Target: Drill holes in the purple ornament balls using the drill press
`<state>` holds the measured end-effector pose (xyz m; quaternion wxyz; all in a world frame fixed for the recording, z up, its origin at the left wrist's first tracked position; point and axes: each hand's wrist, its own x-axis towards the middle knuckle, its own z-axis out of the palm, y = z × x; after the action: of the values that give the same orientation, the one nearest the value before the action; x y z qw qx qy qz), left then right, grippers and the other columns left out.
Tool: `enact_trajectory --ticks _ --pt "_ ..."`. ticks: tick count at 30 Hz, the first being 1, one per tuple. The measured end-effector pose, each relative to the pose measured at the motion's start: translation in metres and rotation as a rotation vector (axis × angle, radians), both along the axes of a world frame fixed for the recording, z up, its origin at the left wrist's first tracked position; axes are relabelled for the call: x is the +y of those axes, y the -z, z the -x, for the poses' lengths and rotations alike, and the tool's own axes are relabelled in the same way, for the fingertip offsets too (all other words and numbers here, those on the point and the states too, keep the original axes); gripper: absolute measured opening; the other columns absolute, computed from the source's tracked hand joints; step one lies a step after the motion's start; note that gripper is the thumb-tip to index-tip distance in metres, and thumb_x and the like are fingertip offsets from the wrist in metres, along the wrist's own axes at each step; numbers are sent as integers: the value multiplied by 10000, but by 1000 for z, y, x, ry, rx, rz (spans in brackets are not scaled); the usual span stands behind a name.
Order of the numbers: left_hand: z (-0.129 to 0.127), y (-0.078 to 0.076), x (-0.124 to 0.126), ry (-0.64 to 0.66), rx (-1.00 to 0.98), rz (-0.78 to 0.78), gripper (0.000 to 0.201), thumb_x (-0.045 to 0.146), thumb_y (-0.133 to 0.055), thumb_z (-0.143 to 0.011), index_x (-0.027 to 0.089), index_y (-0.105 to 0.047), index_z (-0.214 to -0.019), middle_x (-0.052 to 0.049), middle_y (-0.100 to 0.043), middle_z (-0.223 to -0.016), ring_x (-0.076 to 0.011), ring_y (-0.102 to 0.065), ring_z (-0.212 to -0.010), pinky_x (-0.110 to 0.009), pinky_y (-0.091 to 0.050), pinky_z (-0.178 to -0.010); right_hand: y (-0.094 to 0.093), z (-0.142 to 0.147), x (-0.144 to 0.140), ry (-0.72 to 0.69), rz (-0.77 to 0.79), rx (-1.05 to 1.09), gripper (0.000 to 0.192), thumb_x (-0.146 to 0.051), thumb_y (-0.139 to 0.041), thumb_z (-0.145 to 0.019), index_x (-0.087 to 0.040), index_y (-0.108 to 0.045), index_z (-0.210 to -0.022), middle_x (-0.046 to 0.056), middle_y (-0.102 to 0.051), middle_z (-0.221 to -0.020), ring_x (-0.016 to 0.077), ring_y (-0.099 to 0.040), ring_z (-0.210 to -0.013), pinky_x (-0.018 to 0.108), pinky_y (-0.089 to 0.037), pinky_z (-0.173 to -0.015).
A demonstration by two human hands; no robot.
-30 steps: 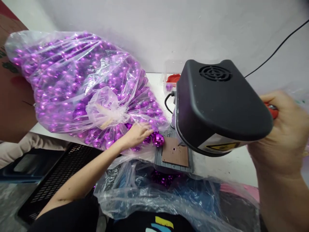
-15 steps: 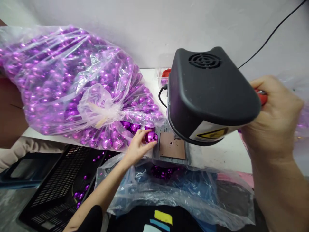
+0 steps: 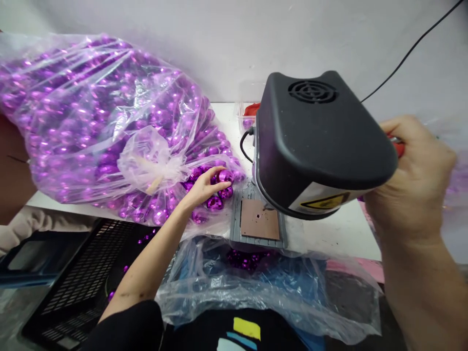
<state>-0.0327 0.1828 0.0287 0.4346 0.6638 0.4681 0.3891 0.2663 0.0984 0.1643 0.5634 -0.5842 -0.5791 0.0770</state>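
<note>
My left hand [image 3: 203,187]: fingers curled on a purple ball [image 3: 224,176] at the bag [image 3: 91,122] mouth. My right hand [image 3: 413,187]: clamped on the red handle [image 3: 399,146] beside the machine [image 3: 318,141]. Brown plate [image 3: 259,226] bare; ball not yet placed.

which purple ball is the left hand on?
The faceted purple ball at the bag's open mouth, under the left hand fingertips; the others lie below it or inside the bag.

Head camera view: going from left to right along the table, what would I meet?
Black perforated plastic crate → big clear plastic bag of shiny purple balls → left hand reaching among the loose purple balls → grey base plate with brown pad → black machine housing → right hand.
</note>
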Motion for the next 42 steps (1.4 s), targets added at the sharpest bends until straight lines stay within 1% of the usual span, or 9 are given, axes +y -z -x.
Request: enact_trajectory --ticks 5,8,11,13,16,20,29,36,42 --pt "4 -6 -64 -15 -387 324 624 319 -830 -799 282 -603 -1379 -26 -707 -1029 -139 -661 -763 -274 -539 -711 0 0 1 26 -26 -13 278 -431 -690 -862 -161 -629 -833 -30 -506 -687 -7 -439 -599 128 -303 -497" --pt "-11 7 -85 115 -713 599 576 398 -799 -822 289 -589 -1347 -43 -714 -1092 -179 -736 -839 -255 -552 -676 -1 1 2 24 -18 -1 290 -436 -683 -867 -158 -617 -817 -30 -506 -686 -11 -441 -604 125 -303 -500" --pt "-29 26 -90 139 -761 709 476 559 -705 -878 233 -613 -1213 -56 -727 -1007 -200 -750 -789 -261 -553 -621 -3 2 1 28 -3 -1 300 -438 -678 -869 -154 -604 -807 -39 -481 -655 -21 -413 -572 124 -284 -482" --pt "-32 30 -90 109 -628 637 481 614 -611 -924 205 -620 -1178 -59 -724 -934 -203 -734 -750 -293 -563 -630 -4 2 0 23 5 -13 308 -448 -672 -874 -154 -600 -811 -44 -469 -644 -23 -402 -553 126 -283 -473" --pt "-17 21 -90 20 -163 277 462 576 -567 -965 219 -616 -1254 -76 -731 -1074 -250 -714 -972 -418 -572 -888 -5 0 -1 6 17 -48 326 -476 -669 -875 -159 -609 -828 -46 -472 -649 -25 -405 -557 130 -286 -483" --pt "15 8 -103 41 541 -206 402 476 -600 -980 223 -612 -1291 -97 -707 -1238 -302 -625 -1199 -583 -321 -1192 -2 -1 -1 16 9 -58 336 -495 -672 -869 -164 -626 -843 -42 -494 -687 -24 -434 -614 131 -304 -524" --pt "17 34 -134 167 764 -260 399 475 -593 -983 214 -612 -1284 -104 -703 -1094 -309 -640 -1052 -538 -447 -1039 0 -1 1 26 -47 -98 280 -451 -640 -893 -173 -635 -869 -37 -500 -691 -10 -452 -616 158 -265 -520" --pt "2 22 -134 22 327 -95 487 441 -681 -939 269 -576 -1383 -98 -663 -1347 -309 -597 -1263 -489 -437 -1109 1 0 2 19 -55 -74 273 -427 -660 -885 -159 -618 -851 -42 -498 -694 -22 -445 -619 132 -278 -517" --pt "-30 40 -121 44 -515 629 488 541 -620 -946 200 -650 -1293 -117 -745 -1152 -253 -737 -956 -380 -587 -825 -6 2 -1 -9 -6 -75 308 -456 -629 -898 -156 -599 -834 -58 -468 -640 -36 -427 -559 131 -224 -497"
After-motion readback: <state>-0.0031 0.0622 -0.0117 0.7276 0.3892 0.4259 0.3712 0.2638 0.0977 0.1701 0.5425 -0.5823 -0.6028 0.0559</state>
